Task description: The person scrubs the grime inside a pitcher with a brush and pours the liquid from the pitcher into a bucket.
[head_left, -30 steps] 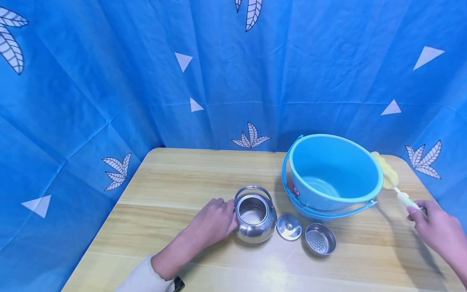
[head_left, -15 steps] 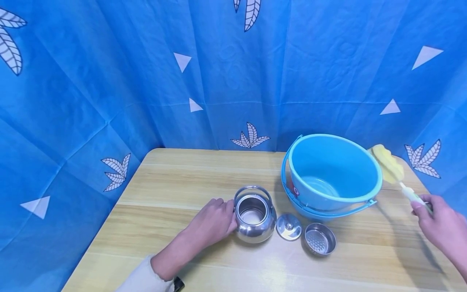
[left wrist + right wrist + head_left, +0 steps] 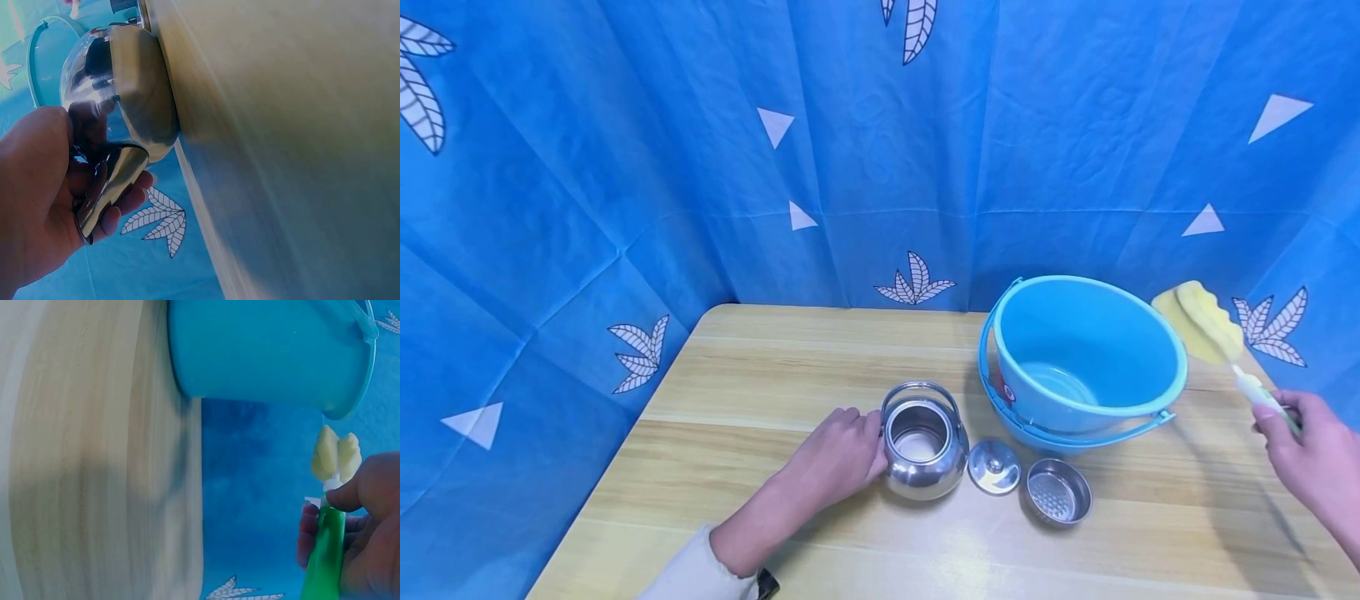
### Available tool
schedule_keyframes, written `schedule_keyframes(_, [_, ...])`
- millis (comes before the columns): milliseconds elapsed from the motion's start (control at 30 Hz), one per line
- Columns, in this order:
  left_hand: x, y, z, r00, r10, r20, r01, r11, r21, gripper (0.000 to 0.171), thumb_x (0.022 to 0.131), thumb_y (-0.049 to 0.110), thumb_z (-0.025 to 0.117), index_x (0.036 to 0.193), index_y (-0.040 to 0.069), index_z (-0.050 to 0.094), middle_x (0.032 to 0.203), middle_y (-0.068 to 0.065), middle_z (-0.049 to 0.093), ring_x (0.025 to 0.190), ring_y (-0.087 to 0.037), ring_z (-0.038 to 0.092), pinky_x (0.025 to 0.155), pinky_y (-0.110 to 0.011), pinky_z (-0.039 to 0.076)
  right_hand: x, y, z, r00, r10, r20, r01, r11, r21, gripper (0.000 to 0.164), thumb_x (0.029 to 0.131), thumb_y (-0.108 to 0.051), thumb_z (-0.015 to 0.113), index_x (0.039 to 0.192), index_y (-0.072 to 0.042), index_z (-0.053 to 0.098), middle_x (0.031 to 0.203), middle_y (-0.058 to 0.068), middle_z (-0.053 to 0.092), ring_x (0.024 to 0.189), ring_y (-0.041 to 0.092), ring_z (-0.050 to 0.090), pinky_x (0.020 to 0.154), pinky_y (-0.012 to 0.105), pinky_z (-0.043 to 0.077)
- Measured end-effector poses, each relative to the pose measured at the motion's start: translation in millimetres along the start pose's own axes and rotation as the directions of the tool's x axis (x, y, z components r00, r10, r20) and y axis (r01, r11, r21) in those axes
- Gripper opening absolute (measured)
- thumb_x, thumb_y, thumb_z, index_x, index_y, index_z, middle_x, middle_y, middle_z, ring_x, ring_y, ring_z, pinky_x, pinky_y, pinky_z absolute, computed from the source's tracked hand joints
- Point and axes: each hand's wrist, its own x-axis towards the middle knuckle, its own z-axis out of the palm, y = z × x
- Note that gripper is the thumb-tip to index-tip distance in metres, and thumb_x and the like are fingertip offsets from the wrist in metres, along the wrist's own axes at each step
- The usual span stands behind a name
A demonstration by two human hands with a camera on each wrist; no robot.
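Observation:
A small stainless steel kettle (image 3: 927,481) stands uncovered on the table, its mouth facing up. My left hand (image 3: 837,458) holds it by the spout (image 3: 112,187), fingers wrapped round it in the left wrist view. At the right, my right hand (image 3: 1311,450) grips the green and white handle (image 3: 326,550) of a sponge brush. Its yellow sponge head (image 3: 1206,321) is raised beside the bucket's right rim. The kettle lid (image 3: 995,467) lies flat just right of the kettle. Beside the lid sits a round metal strainer (image 3: 1058,492) with a perforated bottom.
A light blue bucket (image 3: 1086,287) with its handle lowered to the front stands at the table's back right. The wooden table (image 3: 737,367) meets a blue patterned curtain (image 3: 700,150) behind and at the sides.
The sponge brush has risen beside the bucket, and my right hand has shifted slightly up and right with it. My left hand and the kettle have stayed put.

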Motion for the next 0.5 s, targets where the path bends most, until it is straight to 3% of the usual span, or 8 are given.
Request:
schedule_keyframes(33, [0.0, 0.0, 0.2, 1.0, -0.002, 0.002, 0.002, 1.0, -0.001, 0.027, 0.096, 0.034, 0.063, 0.085, 0.01, 0.059, 0.062, 0.005, 0.045, 0.058, -0.009, 0.036, 0.057, -0.022, 0.039, 0.0, -0.9, -0.2, 1.0, -0.003, -0.003, 0.004, 1.0, 0.012, 0.048, 0.109, -0.017, 0.046, 0.133, 0.024, 0.043, 0.073, -0.033, 0.049, 0.06, -0.014, 0.042, 0.048, 0.024, 0.039])
schedule_keyframes(133, [0.0, 0.1, 0.1, 1.0, -0.008, 0.005, 0.008, 1.0, -0.005, 0.026, 0.096, 0.035, 0.063, 0.085, 0.01, 0.06, 0.062, 0.005, 0.046, 0.058, -0.01, 0.037, 0.058, -0.023, 0.04, -0.7, -5.1, -0.3, 1.0, -0.012, -0.017, 0.012, 1.0, 0.019, 0.046, 0.108, -0.015, 0.046, 0.132, 0.025, 0.043, 0.073, -0.023, 0.053, 0.06, -0.014, 0.041, 0.047, 0.024, 0.039])
schedule_keyframes(367, [0.1, 0.5, -0.8, 1.0, -0.018, 0.008, 0.018, 1.0, -0.018, 0.026, 0.095, 0.034, 0.064, 0.086, 0.01, 0.06, 0.062, 0.005, 0.046, 0.058, -0.01, 0.038, 0.058, -0.023, 0.04, -1.0, -15.9, -3.1, 0.998, -0.044, -0.043, 0.048, 0.995, 0.093, 0.042, 0.108, -0.01, 0.045, 0.129, 0.026, 0.044, 0.077, -0.046, 0.038, 0.062, -0.014, 0.043, 0.048, 0.019, 0.041])
schedule_keyframes(500, [0.0, 0.3, -0.6, 1.0, -0.016, 0.005, 0.016, 1.0, -0.019, 0.026, 0.094, 0.034, 0.065, 0.085, 0.011, 0.059, 0.062, 0.005, 0.045, 0.058, -0.01, 0.037, 0.058, -0.023, 0.04, -1.5, -21.3, -4.3, 0.996, -0.065, -0.062, 0.071, 0.992, 0.107, 0.039, 0.107, -0.007, 0.045, 0.128, 0.026, 0.044, 0.077, -0.046, 0.038, 0.063, -0.015, 0.043, 0.049, 0.016, 0.041])
